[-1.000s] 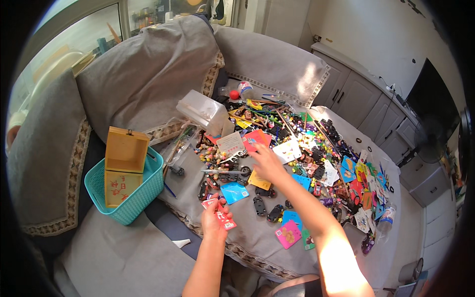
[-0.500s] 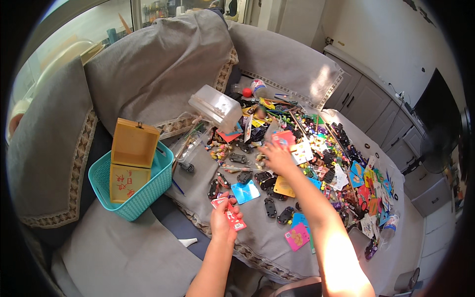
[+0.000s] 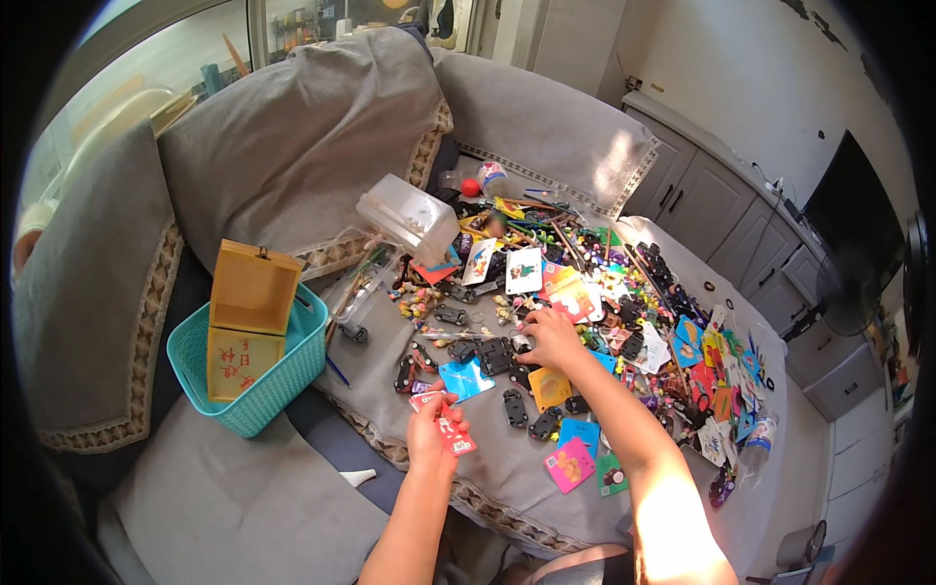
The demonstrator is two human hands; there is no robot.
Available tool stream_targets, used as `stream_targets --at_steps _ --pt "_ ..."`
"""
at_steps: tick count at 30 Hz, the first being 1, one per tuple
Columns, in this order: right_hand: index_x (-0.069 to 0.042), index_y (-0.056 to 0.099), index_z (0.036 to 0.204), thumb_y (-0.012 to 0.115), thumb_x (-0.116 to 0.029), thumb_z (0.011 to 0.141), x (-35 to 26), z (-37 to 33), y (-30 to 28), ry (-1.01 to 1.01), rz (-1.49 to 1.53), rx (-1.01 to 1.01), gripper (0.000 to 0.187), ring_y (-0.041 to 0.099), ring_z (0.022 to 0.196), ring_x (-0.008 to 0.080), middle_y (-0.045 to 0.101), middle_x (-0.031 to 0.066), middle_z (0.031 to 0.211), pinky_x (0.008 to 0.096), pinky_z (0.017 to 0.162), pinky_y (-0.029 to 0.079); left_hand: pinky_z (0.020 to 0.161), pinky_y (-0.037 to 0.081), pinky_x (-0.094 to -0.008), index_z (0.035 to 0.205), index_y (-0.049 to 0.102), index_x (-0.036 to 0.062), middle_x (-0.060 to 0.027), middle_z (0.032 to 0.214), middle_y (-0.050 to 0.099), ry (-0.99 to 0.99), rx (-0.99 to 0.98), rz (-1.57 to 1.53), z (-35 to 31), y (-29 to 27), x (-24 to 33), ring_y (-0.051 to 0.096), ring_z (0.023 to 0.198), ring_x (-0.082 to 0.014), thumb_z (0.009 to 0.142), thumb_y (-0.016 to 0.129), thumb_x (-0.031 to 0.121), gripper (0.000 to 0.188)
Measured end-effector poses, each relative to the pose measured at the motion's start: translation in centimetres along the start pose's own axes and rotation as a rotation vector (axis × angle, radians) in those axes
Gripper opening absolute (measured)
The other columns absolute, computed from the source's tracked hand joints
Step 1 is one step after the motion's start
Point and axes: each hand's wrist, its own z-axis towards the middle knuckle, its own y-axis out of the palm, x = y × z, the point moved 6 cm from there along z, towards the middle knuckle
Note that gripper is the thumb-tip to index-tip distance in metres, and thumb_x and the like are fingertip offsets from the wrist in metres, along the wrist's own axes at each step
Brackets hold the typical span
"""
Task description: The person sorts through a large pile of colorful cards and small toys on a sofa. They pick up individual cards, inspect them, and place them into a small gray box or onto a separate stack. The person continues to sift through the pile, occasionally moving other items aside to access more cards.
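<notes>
My left hand (image 3: 432, 434) is closed around a small stack of red cards (image 3: 450, 432), held above the near part of the sofa seat. My right hand (image 3: 552, 341) reaches into the heap of toys, thumb and fingers apart. Its fingertips are beside a dark toy car (image 3: 495, 356) and a small greyish piece. Close by lie a blue card (image 3: 467, 379), a yellow-orange card (image 3: 550, 387), a pink card (image 3: 569, 465) and a green card (image 3: 611, 476). Beyond the hand are a white playing card (image 3: 524, 270) and several red and orange cards (image 3: 570, 292).
Left of me stands a turquoise basket (image 3: 252, 405) with an open wooden box (image 3: 253, 292) in it. A clear plastic bin (image 3: 409, 216) lies tipped behind the toys. A red ball (image 3: 471, 187) and a plastic jar (image 3: 493, 179) are at the back. Cabinets (image 3: 712, 200) line the right.
My right hand has drawn back toward me from the red cards to beside the toy cars. A white playing card now lies on the heap. The left hand still grips its cards.
</notes>
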Motion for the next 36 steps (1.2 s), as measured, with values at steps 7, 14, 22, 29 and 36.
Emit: stream_targets --at_steps 7,14,22,29,36 --pt "-0.007 0.056 0.078 0.078 -0.029 0.057 1.2 0.2 2.2 0.224 0.218 -0.075 0.037 0.049 0.104 0.0268 0.056 0.0089 0.098 0.0383 0.096 0.034 0.048 0.042 -0.0294 0.118 0.045 0.0061 -0.0070 0.084 0.054 0.005 0.011 -0.004 0.0 -0.1 0.2 0.049 0.060 -0.0148 0.090 0.045 0.012 0.028" --pt "-0.007 0.059 0.076 0.067 -0.017 0.064 2.3 -1.0 0.7 0.203 0.395 0.134 0.017 0.057 0.090 0.0286 0.061 0.0099 0.084 0.0379 0.085 0.043 0.049 0.042 -0.0289 0.117 0.047 0.0066 -0.0063 0.084 0.054 -0.003 0.005 -0.027 0.1 -0.2 0.0 0.049 0.059 -0.0142 0.090 0.045 0.013 0.028" --pt "-0.004 0.058 0.077 0.064 -0.015 0.073 2.5 -3.9 -6.8 0.420 0.495 0.439 0.014 0.062 0.074 0.0249 0.063 0.0096 0.077 0.0340 0.066 0.048 0.049 0.044 -0.0280 0.112 0.049 0.0049 -0.0058 0.084 0.055 0.025 0.043 0.027 0.3 -0.2 -0.2 0.051 0.060 -0.0126 0.087 0.056 0.015 0.027" --pt "-0.005 0.057 0.077 0.064 -0.008 0.069 -11.5 -6.1 -8.1 -0.231 0.559 0.338 0.011 0.062 0.078 0.0267 0.062 0.0092 0.082 0.0355 0.069 0.049 0.053 0.047 -0.0272 0.101 0.052 0.0027 -0.0086 0.089 0.059 0.112 0.122 0.134 0.0 0.4 0.3 0.054 0.064 -0.0137 0.083 0.066 0.029 0.035" --pt "-0.007 0.059 0.084 0.065 -0.009 0.072 -16.3 -6.1 -4.4 -0.429 0.609 -0.035 0.013 0.064 0.080 0.0241 0.065 0.0061 0.086 0.0344 0.069 0.050 0.069 0.050 -0.0296 0.107 0.051 0.0023 -0.0063 0.083 0.057 0.094 0.074 0.028 0.6 -0.5 0.1 0.058 0.078 -0.0187 0.091 0.054 0.021 0.025"
